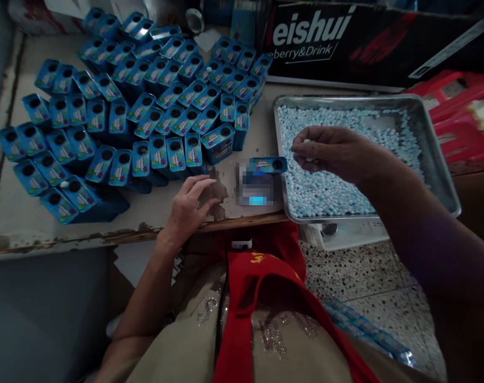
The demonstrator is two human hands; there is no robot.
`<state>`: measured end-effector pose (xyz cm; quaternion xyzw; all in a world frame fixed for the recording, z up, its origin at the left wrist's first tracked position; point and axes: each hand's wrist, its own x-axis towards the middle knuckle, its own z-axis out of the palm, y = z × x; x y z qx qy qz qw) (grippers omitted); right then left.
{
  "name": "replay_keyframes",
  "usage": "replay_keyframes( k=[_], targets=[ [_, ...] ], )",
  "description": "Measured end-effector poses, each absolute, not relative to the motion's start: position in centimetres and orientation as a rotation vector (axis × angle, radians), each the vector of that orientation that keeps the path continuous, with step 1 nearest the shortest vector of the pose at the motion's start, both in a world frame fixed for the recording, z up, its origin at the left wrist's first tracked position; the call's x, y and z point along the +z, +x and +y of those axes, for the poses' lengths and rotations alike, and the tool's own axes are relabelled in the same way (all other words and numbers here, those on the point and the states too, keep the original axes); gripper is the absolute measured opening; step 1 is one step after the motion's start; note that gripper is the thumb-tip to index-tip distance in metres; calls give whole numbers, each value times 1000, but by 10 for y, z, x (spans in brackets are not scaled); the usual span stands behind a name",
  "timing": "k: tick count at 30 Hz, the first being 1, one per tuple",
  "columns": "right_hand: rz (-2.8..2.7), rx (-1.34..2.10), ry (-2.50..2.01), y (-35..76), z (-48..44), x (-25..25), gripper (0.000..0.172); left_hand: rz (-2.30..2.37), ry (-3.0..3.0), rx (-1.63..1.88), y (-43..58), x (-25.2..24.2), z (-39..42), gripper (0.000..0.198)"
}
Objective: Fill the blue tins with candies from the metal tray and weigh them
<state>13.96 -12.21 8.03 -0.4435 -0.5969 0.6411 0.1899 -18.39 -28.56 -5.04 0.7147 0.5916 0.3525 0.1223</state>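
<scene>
My right hand [333, 151] hovers over the left part of a metal tray [433, 143] full of small pale blue-white candies [325, 191]. Its fingers are pinched together on a few white candies. Just left of those fingers stands a single blue tin [268, 165] with a round hole in its top, near the tray's left rim. My left hand [189, 205] rests on the table's front edge with the fingers spread and flat, holding nothing. It lies between the lone tin and a large group of blue tins.
Several rows of blue tins [146, 111] with round top holes cover the worn white table [22, 213] at the left and back. A dark printed carton [365, 37] stands behind the tray. Red plastic items [465, 106] sit at the right. Speckled floor [365, 276] shows below.
</scene>
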Motion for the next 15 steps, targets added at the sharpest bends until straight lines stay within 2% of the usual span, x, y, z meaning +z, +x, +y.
replay_keyframes(
  k=[5, 10, 15],
  targets=[
    [-1976, 1604, -1324, 119, -121, 90, 24, 1761, 2060, 988, -182, -52, -283, 39],
    [-2452, 1256, -1229, 115, -115, 88, 19, 1753, 2072, 997, -186, -49, -282, 34],
    [-2577, 1109, -1157, 119, -113, 81, 19, 1756, 2069, 1044, -191, -52, -280, 39]
  ],
)
